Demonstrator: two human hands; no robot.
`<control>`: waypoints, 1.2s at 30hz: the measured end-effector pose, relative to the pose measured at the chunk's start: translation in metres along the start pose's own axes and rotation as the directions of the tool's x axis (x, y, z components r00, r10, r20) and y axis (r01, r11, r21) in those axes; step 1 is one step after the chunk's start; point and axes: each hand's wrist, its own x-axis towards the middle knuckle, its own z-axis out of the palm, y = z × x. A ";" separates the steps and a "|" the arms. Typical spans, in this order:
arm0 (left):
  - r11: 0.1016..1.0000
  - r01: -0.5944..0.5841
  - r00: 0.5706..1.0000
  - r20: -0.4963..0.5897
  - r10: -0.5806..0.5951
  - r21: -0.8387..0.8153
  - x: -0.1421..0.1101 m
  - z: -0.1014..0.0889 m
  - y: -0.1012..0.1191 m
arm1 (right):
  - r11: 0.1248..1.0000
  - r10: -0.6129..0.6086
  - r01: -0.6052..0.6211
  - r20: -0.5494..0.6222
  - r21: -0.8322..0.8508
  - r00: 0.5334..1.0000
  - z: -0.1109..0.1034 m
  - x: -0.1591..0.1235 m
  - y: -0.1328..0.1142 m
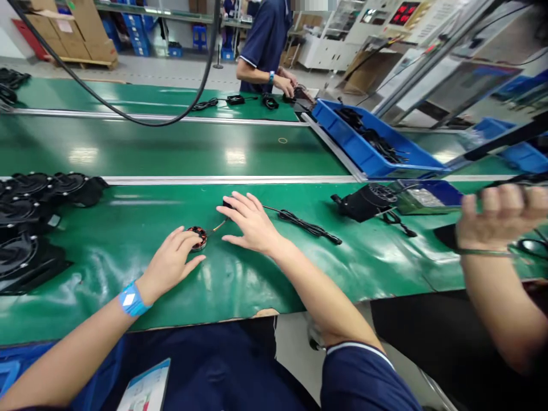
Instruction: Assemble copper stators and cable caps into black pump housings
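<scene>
My left hand (169, 262) has its fingers over a small round motor stator (198, 240) with copper windings, its thumb near the lower edge. Short thin wires (220, 225) run from the stator towards a small black part (226, 204), mostly hidden behind my right hand. Spread fingers and a raised thumb show on my right hand (250, 224), which lies over that black part; whether it presses on it I cannot tell. From there a black cable (306, 222) leads right, folded into a bundle with a plug at its end.
Black round housings (29, 200) stand in rows at left. To the right are a black cylindrical motor unit (363, 202) and a small parts bin (428, 197). A blue crate (377, 140) holds black cables. A co-worker's blurred hand (500, 217) is at right; another person (265, 45) works opposite.
</scene>
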 end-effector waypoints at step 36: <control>0.709 0.596 0.796 -0.394 -0.459 0.378 -0.187 -0.143 -0.104 | 0.753 -0.090 -0.177 0.366 0.633 0.926 0.051 0.033 -0.070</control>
